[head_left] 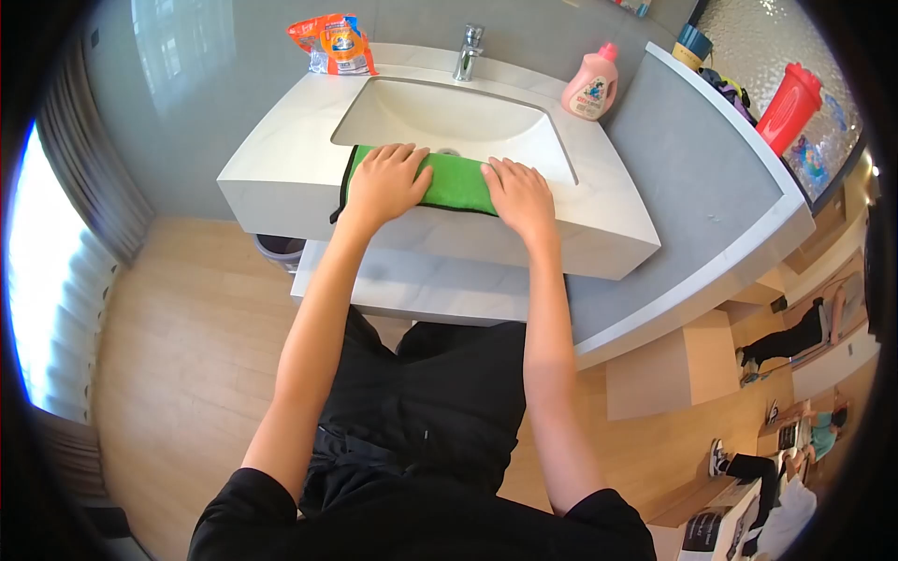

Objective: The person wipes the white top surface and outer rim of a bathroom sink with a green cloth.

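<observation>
A folded green cloth with black edging lies along the front rim of the white sink basin, partly over the countertop. My left hand rests palm down on its left part, fingers stretched forward and slightly apart. At the cloth's right end lies my right hand, its fingers also extended, with the fingertips on the cloth. Both palms face down, so their undersides are hidden. Behind the basin stands a chrome faucet.
On the marble-patterned counter sit an orange detergent bag, back left, and a pink bottle, back right. A partition rises at right, with a red container beyond it. Below are a shelf and a bin. People are farther right.
</observation>
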`<state>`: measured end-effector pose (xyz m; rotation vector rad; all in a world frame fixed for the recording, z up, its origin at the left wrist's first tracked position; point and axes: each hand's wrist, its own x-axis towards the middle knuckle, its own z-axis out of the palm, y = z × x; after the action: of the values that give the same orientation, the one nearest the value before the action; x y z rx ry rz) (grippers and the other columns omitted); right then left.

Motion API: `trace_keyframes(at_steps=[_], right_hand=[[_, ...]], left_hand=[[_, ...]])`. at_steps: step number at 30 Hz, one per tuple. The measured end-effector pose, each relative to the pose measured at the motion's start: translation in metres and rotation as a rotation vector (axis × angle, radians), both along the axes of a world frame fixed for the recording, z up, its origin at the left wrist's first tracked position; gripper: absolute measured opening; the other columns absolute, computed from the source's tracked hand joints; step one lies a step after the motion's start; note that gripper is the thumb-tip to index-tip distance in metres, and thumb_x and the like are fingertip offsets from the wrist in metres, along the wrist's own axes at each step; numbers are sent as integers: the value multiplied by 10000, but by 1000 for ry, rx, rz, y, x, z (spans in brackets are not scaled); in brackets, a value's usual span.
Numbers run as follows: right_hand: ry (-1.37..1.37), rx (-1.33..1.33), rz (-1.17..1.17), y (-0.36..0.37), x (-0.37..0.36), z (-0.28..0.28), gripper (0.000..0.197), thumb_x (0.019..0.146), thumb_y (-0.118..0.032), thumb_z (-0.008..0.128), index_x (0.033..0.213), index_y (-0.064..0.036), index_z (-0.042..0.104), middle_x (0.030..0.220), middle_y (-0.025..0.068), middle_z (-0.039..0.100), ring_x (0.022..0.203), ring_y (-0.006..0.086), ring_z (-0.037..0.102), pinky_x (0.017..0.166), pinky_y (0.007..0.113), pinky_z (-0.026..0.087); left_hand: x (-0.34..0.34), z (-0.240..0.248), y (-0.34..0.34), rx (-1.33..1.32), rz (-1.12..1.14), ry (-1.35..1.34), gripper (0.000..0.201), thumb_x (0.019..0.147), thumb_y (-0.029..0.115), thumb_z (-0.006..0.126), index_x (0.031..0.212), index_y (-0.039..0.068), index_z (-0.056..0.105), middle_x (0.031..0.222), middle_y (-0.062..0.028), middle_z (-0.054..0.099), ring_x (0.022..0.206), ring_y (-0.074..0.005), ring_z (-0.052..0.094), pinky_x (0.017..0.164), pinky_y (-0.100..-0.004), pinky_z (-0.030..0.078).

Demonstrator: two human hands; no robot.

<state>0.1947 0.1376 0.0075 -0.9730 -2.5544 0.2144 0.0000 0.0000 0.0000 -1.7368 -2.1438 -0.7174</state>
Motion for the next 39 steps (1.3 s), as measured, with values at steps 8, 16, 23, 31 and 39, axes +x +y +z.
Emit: trace_keyframes(at_steps=[8,16,23,31,39], right_hand=[[241,423,-20,-61,33,-25,488,1014,-394,529,1344,-42,605,1384,217,579,1328,383,491,1144,493,338],[286,378,-5,-90,47,-20,493,1015,-389,543,1339,-23,605,1385,228,572,1332,409,478,1163,498,316],[248,353,-2,-70,36,-18,533,1028,-447,495,1334,-27,614,1399,223,565,1333,414,479,1170,484,308],[59,243,-66,-7,-5,-8,642,1029,-574,364,1364,-81,605,1411,187,572,1352,372,478,1163,466,314],[-230,-51,-92,36,-31,22,639,1019,-588,321,1090,-111,740,1125,179,720,1100,350,657,982,478,474]], left_hand=[[48,-16,-56,315,-10,142,410,964,251,597,1333,73,611,1377,-184,589,1290,-368,534,1102,-475,403],[62,-16,-77,299,-18,72,434,957,240,615,1358,74,591,1423,-191,544,1325,-398,496,1119,-479,393],[47,-11,-54,287,0,144,415,965,282,615,1323,71,620,1378,-219,576,1286,-394,535,1098,-475,410],[1,-6,11,195,-14,249,516,1016,470,464,1337,93,608,1273,-218,640,1217,-400,585,1055,-478,443],[-19,26,52,-338,-36,-74,516,1011,534,375,1213,160,668,1093,-160,715,1079,-367,650,982,-518,441]])
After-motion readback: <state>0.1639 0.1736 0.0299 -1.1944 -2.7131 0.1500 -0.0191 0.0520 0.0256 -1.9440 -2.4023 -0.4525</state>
